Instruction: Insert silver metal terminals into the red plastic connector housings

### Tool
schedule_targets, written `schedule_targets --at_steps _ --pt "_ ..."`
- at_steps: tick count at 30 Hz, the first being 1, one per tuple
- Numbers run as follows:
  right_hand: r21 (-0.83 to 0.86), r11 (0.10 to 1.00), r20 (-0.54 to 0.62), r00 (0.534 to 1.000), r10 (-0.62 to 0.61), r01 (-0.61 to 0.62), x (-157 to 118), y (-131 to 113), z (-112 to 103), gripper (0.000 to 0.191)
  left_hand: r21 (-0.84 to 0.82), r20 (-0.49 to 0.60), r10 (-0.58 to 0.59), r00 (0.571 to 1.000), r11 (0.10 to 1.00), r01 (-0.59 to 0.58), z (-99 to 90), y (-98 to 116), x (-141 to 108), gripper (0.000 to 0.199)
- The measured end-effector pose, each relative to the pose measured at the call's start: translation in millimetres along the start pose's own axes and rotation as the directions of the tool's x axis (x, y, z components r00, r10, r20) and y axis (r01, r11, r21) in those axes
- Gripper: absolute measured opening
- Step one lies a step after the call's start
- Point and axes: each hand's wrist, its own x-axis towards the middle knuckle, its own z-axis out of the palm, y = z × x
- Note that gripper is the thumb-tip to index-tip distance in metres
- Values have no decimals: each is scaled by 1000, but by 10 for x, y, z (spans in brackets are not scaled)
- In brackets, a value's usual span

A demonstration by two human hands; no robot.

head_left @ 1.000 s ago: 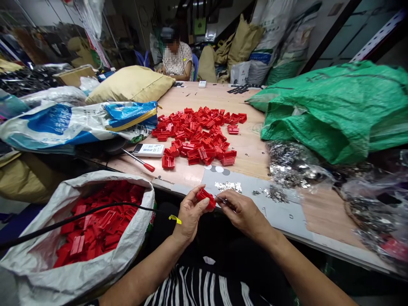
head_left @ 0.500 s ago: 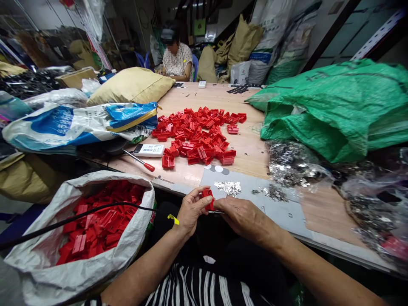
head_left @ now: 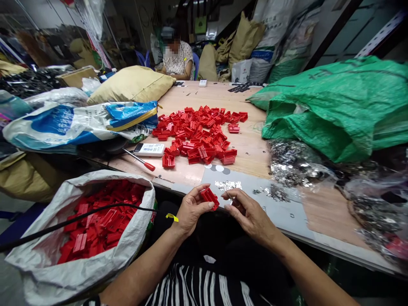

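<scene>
My left hand (head_left: pixel 192 212) holds a red plastic part (head_left: pixel 208 196) between thumb and fingers, above the table's front edge. The part is a small, box-like piece with open recesses, held tilted. Just to its right, apart from it, my right hand (head_left: pixel 247 210) has its fingers curled and thumb drawn in. Something thin and dark shows near those fingertips, too small to name. Behind the hands lie small flat silver metal pieces (head_left: pixel 228 185) on a grey sheet (head_left: pixel 255 176). A heap of similar red parts (head_left: pixel 200 131) spreads over the table beyond.
To my left stands a white sack (head_left: pixel 28 263) full of red parts. A red-handled tool (head_left: pixel 148 166) lies beside a white label-covered box (head_left: pixel 149 149). A green sack (head_left: pixel 334 106) and bags of metal pieces (head_left: pixel 291 163) occupy the right. Across the table sits another person (head_left: pixel 180 59).
My right hand has drawn away from the red part and turned, opening a gap between the hands. In my left hand the part has tilted.
</scene>
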Motion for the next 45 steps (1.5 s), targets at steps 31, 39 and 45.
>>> schedule_targets --at_steps 31,39,45 --pt "-221 975 107 994 15 9 109 307 210 17 817 248 316 916 440 -373 -238 -164 294 35" --pt "-358 933 87 993 86 -49 120 163 330 17 811 234 345 909 446 -378 -242 -224 292 28" --pt "-359 932 72 994 77 -46 64 124 343 19 781 190 358 914 509 -362 -193 -204 221 27"
